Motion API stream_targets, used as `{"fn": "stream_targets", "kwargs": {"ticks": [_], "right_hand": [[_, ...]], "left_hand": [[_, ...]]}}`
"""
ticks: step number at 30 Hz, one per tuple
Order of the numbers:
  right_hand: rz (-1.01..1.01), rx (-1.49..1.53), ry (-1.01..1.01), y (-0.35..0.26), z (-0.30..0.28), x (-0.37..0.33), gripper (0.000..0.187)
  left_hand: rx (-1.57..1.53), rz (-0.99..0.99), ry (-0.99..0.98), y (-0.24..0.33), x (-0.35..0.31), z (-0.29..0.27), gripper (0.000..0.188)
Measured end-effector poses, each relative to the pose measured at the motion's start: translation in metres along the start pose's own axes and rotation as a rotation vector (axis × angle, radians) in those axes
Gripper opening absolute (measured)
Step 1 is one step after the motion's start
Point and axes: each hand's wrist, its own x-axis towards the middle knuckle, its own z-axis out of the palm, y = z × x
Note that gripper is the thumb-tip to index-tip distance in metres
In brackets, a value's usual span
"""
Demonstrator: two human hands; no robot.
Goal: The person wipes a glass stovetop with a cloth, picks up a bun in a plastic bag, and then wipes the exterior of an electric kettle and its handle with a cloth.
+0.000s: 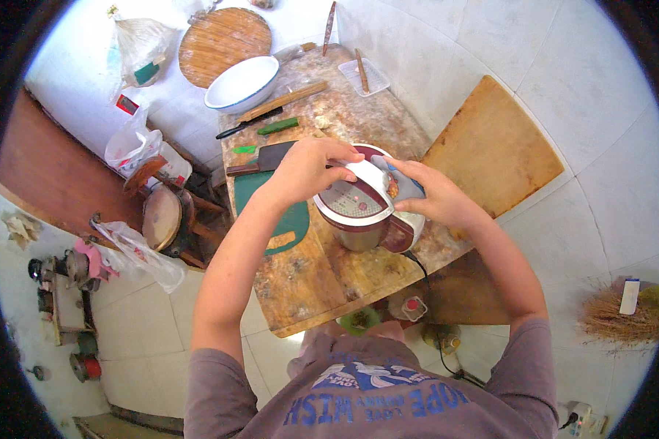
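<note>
A soymilk maker [362, 238] with a steel body and a white and maroon lid stands on the worn wooden table [307, 293]. My left hand [311, 172] is closed on the white handle across its lid, fingertips curled over the top. On the machine's right side my right hand [443, 194] grips a grey-blue cloth [410, 189] with a patterned patch, pressing it against the lid. The cloth partly covers that side. A maroon handle [399, 234] juts out at the near right. Below it a black cord [419, 263] runs over the table edge.
Left of the machine lie a green cutting board [295, 219], a cleaver [276, 156], a cucumber piece [278, 126] and a black-handled knife [249, 123]. Behind are a wooden stick [285, 101], a white basin [243, 84] and a white plastic basket [375, 77]. A wooden board [490, 146] leans at right.
</note>
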Motion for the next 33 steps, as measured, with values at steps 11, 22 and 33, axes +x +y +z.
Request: {"fn": "stream_targets", "kwargs": {"ticks": [11,22,33], "right_hand": [[0.388,0.133,0.129,0.004,0.022,0.02,0.032],[0.573,0.683,0.15,0.021,-0.001,0.014,0.046],[0.287,0.207,0.07,-0.001,0.021,0.002,0.043]], "left_hand": [[0.177,0.087,0.078,-0.002,0.002,0.008,0.023],[0.125,0.066,0.09,-0.006,0.004,0.011,0.023],[0.142,0.068,0.071,-0.002,0.002,0.009,0.023]]}}
